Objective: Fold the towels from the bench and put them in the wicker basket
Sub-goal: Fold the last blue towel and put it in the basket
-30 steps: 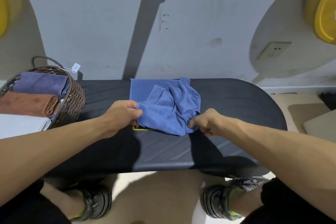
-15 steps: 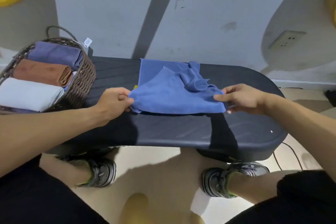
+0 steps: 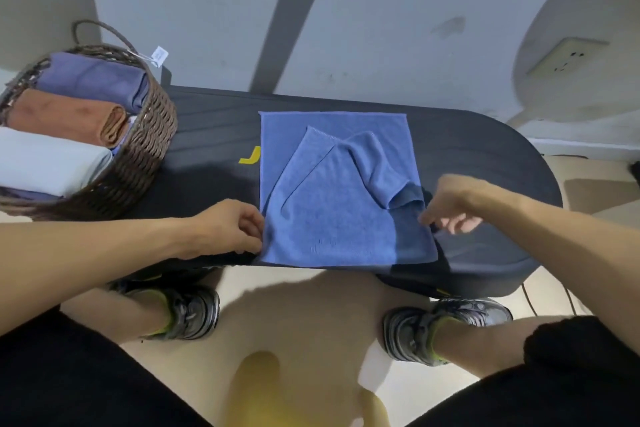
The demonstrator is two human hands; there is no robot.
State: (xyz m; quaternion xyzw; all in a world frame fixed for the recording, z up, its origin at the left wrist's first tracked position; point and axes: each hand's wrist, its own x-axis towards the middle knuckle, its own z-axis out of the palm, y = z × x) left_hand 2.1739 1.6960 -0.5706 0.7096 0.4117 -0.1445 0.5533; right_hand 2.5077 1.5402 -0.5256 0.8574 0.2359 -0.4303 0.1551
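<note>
Progress check: the brown woven wicker basket [image 3: 149,149] is sitting at the left end of the dark oval bench [image 3: 214,135] and is already holding at least three folded towels side by side: a purple-blue one [image 3: 93,80] at the back, a rust-orange one [image 3: 65,118] in the middle, a pale grey-white one [image 3: 48,159] nearest. A sliver of another bluish cloth is showing under the pale one; cannot tell what it is. A white tag [image 3: 160,55] is hanging off the basket rim.

Remaining, judging from this view: one blue microfibre towel [image 3: 332,225], the only loose towel in view, not yet folded. It is lying mid-bench, well apart from the basket, its near edge reaching the front edge of the seat. It is mostly spread flat as a square, but the near-right part is lying doubled back across the middle in a crooked, ridged flap, so it is wanting smoothing before any clean fold. Fabric is looking soft, thin, limp.

Left hand [image 3: 228,229] is pinching the towel's left edge near the front corner, fingers curled onto it. Right hand [image 3: 450,204] is hovering at the right edge, motion-blurred; cannot tell whether its fingers are gripping cloth or open.

A yellow L-shaped mark [image 3: 250,156] is showing on the bench just left of the towel.
</note>
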